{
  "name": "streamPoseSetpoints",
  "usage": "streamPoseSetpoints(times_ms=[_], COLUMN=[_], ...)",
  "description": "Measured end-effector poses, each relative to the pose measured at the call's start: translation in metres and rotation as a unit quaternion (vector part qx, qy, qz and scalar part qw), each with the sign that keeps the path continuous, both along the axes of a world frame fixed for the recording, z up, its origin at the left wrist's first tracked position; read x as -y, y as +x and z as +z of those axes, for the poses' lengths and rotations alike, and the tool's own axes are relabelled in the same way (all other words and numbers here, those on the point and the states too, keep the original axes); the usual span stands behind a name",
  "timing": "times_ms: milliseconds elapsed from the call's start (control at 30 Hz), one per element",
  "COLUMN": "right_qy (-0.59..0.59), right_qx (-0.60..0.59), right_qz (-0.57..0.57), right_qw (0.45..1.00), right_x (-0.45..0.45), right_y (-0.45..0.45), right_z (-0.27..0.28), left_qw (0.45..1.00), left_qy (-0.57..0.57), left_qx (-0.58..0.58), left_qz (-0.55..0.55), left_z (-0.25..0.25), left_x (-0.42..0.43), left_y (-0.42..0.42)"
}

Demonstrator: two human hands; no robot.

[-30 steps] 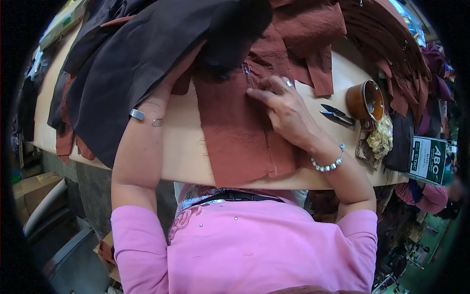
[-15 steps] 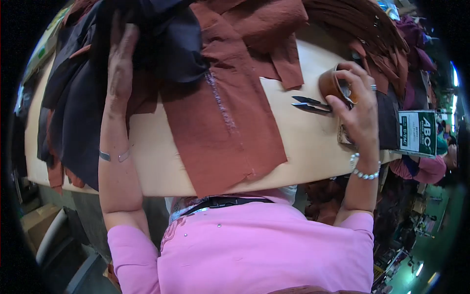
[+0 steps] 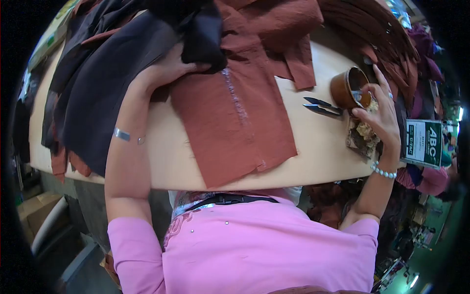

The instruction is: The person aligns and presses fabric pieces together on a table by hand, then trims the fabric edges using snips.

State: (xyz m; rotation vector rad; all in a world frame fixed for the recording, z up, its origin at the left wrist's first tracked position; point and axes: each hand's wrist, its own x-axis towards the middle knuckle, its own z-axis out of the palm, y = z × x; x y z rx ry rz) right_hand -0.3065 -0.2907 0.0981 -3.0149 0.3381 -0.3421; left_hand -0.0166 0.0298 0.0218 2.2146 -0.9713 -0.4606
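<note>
My left hand is closed on the edge of the dark cloth, beside the top of a rust-brown fabric panel. A whitish line of marks runs down that panel. At the right, my right hand reaches to the brown bowl, its thumb and fingers bent around the near rim, something small and pale between them at the bowl's mouth. Black thread snips lie just left of the bowl. Below it is a pale yellowish clump, partly behind my fingers.
More rust-brown fabric is heaped at the back, with a gathered brown pile at the back right. A green and white ABC packet is at the right edge of the table. Another person's pink sleeve shows beyond.
My right hand has gone from the rust-brown panel to the bowl. My left hand rose, spread over the dark cloth, then came down and closed on its edge.
</note>
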Motion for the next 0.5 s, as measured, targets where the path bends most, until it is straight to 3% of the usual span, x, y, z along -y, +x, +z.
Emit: streamPoseSetpoints(times_ms=[133, 233, 267, 300, 367, 500], right_qy=[-0.118, -0.037, 0.117, 0.113, 0.250, 0.303], right_qx=[-0.046, 0.057, 0.071, 0.083, 0.035, 0.043], right_qz=[-0.013, 0.087, 0.073, 0.137, 0.206, 0.237], right_qw=[0.992, 0.994, 0.988, 0.981, 0.945, 0.922], right_x=[-0.025, -0.071, -0.095, -0.109, -0.136, -0.148], right_y=[-0.003, 0.022, 0.033, 0.045, 0.064, 0.092], right_z=[0.010, 0.015, 0.008, -0.006, -0.029, -0.074], left_qw=[0.999, 0.993, 0.994, 0.994, 0.994, 0.993], left_qy=[0.018, 0.018, -0.006, -0.030, -0.054, -0.037], left_qx=[0.048, 0.116, 0.110, 0.104, 0.086, 0.112], left_qz=[-0.014, 0.000, -0.006, -0.012, -0.027, -0.017], left_z=[0.004, -0.016, -0.019, -0.022, -0.027, -0.019], left_x=[-0.001, -0.002, -0.003, -0.002, 0.001, -0.003], left_y=[0.004, 0.011, 0.013, 0.015, 0.020, 0.016])
